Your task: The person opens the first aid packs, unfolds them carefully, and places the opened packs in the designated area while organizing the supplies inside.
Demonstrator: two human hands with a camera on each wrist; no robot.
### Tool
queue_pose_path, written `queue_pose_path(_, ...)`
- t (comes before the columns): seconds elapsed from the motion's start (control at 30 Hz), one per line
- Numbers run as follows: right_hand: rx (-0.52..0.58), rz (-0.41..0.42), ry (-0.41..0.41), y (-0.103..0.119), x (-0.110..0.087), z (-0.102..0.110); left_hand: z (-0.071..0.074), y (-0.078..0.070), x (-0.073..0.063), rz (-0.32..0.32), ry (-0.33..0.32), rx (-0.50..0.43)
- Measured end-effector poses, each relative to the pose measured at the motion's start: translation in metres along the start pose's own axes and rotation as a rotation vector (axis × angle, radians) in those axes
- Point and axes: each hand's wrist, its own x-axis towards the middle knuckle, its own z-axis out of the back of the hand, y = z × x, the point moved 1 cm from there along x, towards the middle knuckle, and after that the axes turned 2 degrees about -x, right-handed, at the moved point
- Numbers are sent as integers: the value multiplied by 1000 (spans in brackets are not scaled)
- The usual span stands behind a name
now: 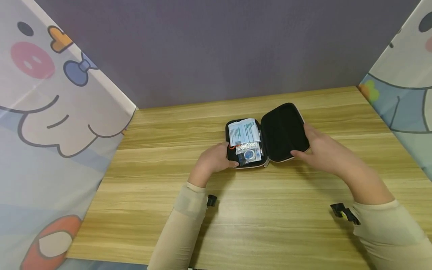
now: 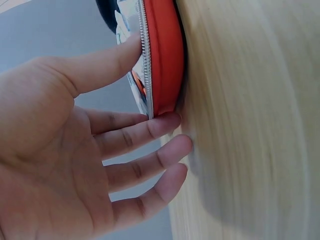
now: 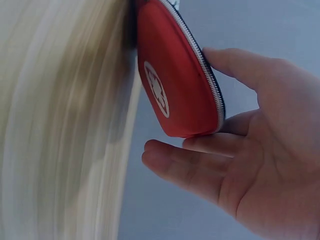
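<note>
A red zippered first aid kit (image 3: 177, 75) lies unfolded on the table, its black lining facing up in the head view. My left hand (image 1: 213, 159) grips the left corner of the filled half, thumb over the zipper edge and fingers at the red side. Raised at a slant, the lid (image 1: 283, 131) has its right edge between the thumb and fingers of my right hand (image 1: 325, 152). A white emblem marks the lid's outside in the right wrist view. Inside the filled half are a white packet with green print (image 1: 243, 131) and a clear bag with a round roll (image 1: 249, 155).
The wood-grain table (image 1: 152, 168) extends around the kit. A grey-purple panel (image 1: 209, 52) rises behind it, and cartoon-printed fabric (image 1: 67, 123) hangs at both sides. Small black devices (image 1: 212, 200) sit at the sleeve cuffs.
</note>
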Motion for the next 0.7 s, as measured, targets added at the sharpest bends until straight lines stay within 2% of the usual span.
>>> queue_pose_path(0.27, -64, 9, 24, -17, 0, -8, 0, 5, -2, -36, 22, -58)
queue_pose_path(0.43, -52, -5, 62, -24, 1, -14, 1, 8, -2, -52, 36, -96)
queue_pose_path(0.7, -51, 4, 97, -32, 2, -23, 0, 7, -1, -14, 14, -30)
